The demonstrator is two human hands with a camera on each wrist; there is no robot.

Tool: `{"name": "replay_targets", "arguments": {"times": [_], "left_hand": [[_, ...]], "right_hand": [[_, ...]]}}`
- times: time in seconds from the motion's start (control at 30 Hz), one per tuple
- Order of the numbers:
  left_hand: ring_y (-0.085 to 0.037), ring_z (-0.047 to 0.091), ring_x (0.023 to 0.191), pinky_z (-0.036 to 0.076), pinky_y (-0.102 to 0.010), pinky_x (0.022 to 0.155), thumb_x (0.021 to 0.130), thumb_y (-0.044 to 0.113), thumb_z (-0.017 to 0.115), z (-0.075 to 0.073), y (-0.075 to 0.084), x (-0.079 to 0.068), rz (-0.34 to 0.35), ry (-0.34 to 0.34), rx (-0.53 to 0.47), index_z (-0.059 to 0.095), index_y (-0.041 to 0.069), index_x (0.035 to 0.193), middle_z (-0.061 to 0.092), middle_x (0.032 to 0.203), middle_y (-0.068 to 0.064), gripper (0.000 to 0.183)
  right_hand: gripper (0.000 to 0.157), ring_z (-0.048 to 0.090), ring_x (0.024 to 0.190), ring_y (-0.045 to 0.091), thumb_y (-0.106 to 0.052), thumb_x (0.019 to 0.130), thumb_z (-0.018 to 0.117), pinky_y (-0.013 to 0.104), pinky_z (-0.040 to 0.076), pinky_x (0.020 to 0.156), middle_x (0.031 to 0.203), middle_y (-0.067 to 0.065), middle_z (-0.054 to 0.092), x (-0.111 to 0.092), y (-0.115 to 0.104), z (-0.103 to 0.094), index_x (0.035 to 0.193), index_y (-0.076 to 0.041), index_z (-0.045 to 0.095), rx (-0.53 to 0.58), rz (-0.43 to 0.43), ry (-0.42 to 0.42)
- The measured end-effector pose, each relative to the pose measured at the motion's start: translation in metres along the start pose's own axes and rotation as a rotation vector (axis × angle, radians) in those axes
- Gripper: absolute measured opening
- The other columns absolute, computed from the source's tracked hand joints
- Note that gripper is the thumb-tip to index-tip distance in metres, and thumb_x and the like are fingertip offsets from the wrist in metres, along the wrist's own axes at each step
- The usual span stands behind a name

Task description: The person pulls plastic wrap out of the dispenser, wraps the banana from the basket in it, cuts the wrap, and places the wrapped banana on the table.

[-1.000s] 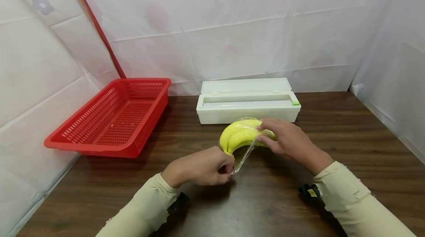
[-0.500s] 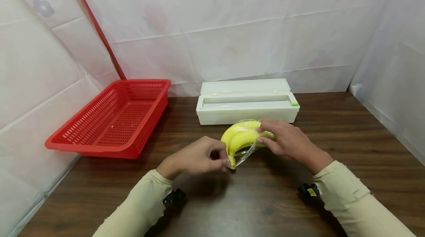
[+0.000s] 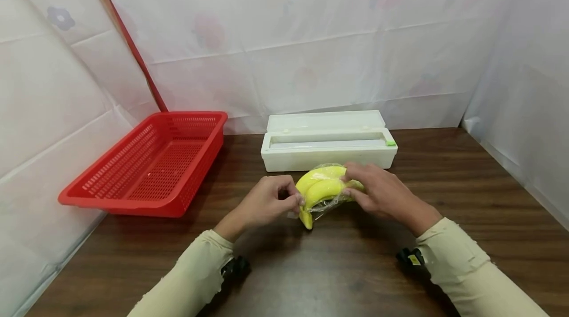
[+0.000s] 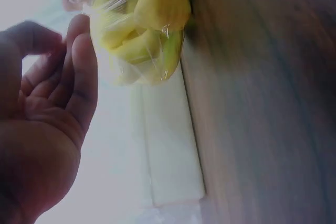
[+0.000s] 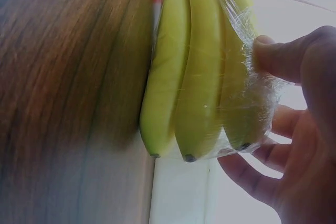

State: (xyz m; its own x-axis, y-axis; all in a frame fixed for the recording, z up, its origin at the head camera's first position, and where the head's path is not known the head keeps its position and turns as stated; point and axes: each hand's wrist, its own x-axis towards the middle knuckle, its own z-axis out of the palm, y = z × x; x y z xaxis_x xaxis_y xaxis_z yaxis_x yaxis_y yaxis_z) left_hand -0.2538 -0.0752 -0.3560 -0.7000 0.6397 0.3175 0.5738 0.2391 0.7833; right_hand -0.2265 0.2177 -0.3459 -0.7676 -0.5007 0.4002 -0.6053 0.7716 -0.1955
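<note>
A bunch of yellow bananas (image 3: 323,189) lies on the table, partly covered in clear cling film (image 5: 244,51). My right hand (image 3: 383,193) grips the tip end of the bunch, thumb on the near side over crinkled film. At the stem end, my left hand (image 3: 266,202) has its thumb and index fingertips together, pinching a bit of film beside the stem. In the left wrist view the stem end (image 4: 163,3) faces the camera, with film stretched around it; the left fingertips are dim there. Three banana tips show under film in the right wrist view.
Behind the bananas stands a white cling film dispenser box (image 3: 329,159) with its lid raised and a roll inside. A red perforated basket (image 3: 178,203) sits at the left on the dark wooden table (image 3: 329,277). White patterned sheeting (image 3: 266,20) hangs around the table.
My left hand has gone from a closed fist by the stem to a fingertip pinch, rising slightly. The stem end came into sight. My right hand keeps its hold on the bananas.
</note>
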Motion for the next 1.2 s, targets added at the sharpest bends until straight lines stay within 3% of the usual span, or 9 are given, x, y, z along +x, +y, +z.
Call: {"name": "replay_targets", "arguments": {"times": [0.23,0.47,0.6,0.73,1.2], "left_hand": [[-0.007,0.066,0.070,0.049,-0.025,0.056,0.094,0.008,0.068,-0.001,-0.001,0.000,0.016,0.110,0.162,0.065,0.013,0.079,0.071,0.079,0.007,0.016],[-0.007,0.063,0.064,0.051,-0.026,0.057,0.092,0.005,0.068,-0.006,-0.005,0.003,-0.021,0.186,0.156,0.066,0.011,0.078,0.070,0.076,0.005,0.015],[-0.007,0.061,0.068,0.049,-0.025,0.058,0.092,0.007,0.066,-0.003,-0.005,0.007,0.021,0.217,0.223,0.067,0.013,0.079,0.070,0.078,0.007,0.015],[-0.007,0.058,0.069,0.049,-0.025,0.061,0.089,0.007,0.065,-0.002,-0.005,0.011,0.010,0.271,0.280,0.067,0.015,0.076,0.069,0.077,0.009,0.015],[-0.012,0.056,0.068,0.048,-0.029,0.059,0.087,0.010,0.067,-0.004,-0.005,0.024,-0.068,0.294,0.212,0.067,0.015,0.074,0.066,0.075,0.006,0.014]], "right_hand": [[0.015,0.059,0.093,0.022,-0.025,0.095,0.070,0.044,0.050,0.070,0.105,-0.005,0.062,0.001,-0.001,0.002,0.106,-0.022,0.061,0.004,0.004,-0.019],[0.015,0.057,0.089,0.018,-0.025,0.095,0.071,0.040,0.048,0.067,0.102,-0.007,0.060,0.001,0.000,0.002,0.106,-0.022,0.061,-0.005,0.007,-0.014],[0.018,0.056,0.087,0.017,-0.025,0.094,0.072,0.039,0.048,0.068,0.099,-0.007,0.059,0.001,0.001,0.002,0.108,-0.021,0.062,-0.009,-0.002,-0.010],[0.020,0.056,0.088,0.018,-0.024,0.093,0.073,0.040,0.048,0.069,0.101,-0.006,0.058,0.000,0.001,0.003,0.109,-0.019,0.063,-0.007,-0.011,-0.011],[0.019,0.056,0.087,0.017,-0.024,0.093,0.073,0.041,0.048,0.070,0.102,-0.005,0.057,-0.001,0.002,0.003,0.109,-0.019,0.063,-0.019,-0.018,-0.013]]}}
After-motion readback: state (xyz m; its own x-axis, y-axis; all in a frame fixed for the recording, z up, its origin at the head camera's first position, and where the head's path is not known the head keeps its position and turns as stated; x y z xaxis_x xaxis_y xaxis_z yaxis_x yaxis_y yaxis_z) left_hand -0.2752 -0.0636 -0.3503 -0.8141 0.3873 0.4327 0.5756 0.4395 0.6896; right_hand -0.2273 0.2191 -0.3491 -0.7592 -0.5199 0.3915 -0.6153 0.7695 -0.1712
